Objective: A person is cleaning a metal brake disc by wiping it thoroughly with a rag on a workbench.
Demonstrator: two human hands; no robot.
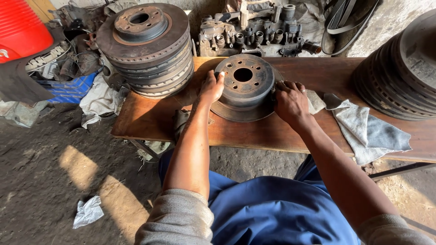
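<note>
Brake disc (244, 86) lies flat at upper centre of the wooden bench (150, 120). Left hand (211, 87) spread against its rim, right hand (290, 102) cupping the opposite edge: looks like steadying. Grey rag (368, 131) lies right; wiping would need one hand freed.

left of the hands a stack of brake discs (147, 47) rests on the wooden bench (150, 120). right of them lies a grey cloth (368, 131), near another disc stack (402, 72). a red container (20, 29) stands far left.
</note>
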